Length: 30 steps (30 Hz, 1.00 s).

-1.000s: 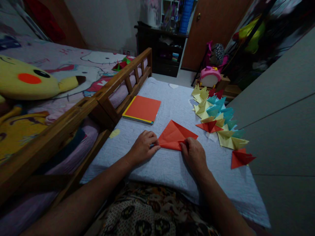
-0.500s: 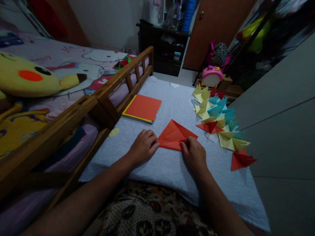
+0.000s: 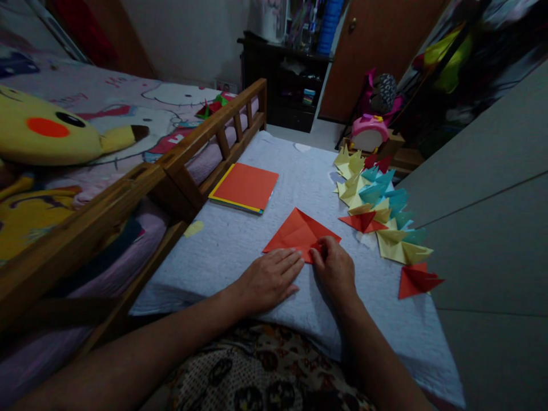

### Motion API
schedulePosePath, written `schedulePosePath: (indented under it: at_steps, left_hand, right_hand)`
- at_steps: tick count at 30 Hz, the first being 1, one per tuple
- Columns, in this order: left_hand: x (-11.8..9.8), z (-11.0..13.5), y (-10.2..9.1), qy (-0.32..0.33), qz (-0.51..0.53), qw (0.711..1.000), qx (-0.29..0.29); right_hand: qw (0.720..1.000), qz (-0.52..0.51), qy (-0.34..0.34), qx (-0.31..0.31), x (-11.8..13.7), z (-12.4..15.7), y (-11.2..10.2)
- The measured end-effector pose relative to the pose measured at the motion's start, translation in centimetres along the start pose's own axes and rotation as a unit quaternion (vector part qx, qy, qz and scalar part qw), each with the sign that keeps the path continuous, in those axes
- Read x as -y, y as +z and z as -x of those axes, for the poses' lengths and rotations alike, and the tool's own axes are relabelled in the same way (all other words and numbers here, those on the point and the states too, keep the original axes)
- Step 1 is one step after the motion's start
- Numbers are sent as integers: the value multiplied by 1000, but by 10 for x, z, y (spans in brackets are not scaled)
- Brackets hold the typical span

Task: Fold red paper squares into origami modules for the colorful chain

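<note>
A folded red paper triangle (image 3: pixel 298 231) lies on the pale blue quilted mat (image 3: pixel 240 245) in front of me. My left hand (image 3: pixel 269 279) lies flat on the mat with fingers stretched out, fingertips touching the paper's near edge. My right hand (image 3: pixel 334 267) is closed in a pinch on the paper's near right corner.
A stack of square paper sheets (image 3: pixel 245 186), red on top, lies at the mat's left by the wooden bed rail (image 3: pixel 171 165). Several folded yellow, teal and red paper pieces (image 3: pixel 381 214) line the mat's right edge beside a grey wall. A yellow plush toy (image 3: pixel 51 131) lies on the bed.
My left hand let go of the paper's left corner, slid right and nearer to me, and opened flat. The right hand stayed pinching the paper.
</note>
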<state>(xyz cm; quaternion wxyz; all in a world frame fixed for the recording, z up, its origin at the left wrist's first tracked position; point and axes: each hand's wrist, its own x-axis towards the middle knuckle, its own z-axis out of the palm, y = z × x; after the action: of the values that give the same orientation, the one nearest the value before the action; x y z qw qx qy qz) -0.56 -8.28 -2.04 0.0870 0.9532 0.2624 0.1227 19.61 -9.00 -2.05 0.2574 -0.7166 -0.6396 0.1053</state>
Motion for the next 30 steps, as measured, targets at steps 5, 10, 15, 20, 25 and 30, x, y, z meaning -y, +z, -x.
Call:
schedulePosePath:
  at_steps: [5,10,15,20,25,30]
  left_hand:
    - [-3,7,-1,-45,-33,998,34]
    - [-15,13,0,-82,-55,994,45]
    - [-24,19,5,-108,-39,992,41]
    - [-28,22,5,-118,-35,992,28]
    - [-28,25,4,-116,-39,992,37]
    - [-28,27,7,-127,-36,990,45]
  right_hand:
    - [1000,-21,18,-3,-1,-1,-1]
    - [1000,-11,27,4,0,-1,-1]
    - [1000,-7,23,7,-1,-2,-1]
    - [1000,-7,21,4,-2,-2,-1]
    - [1000,-7,28,7,-1,-3,-2]
    - [999,-2,30,10,0,-3,-2]
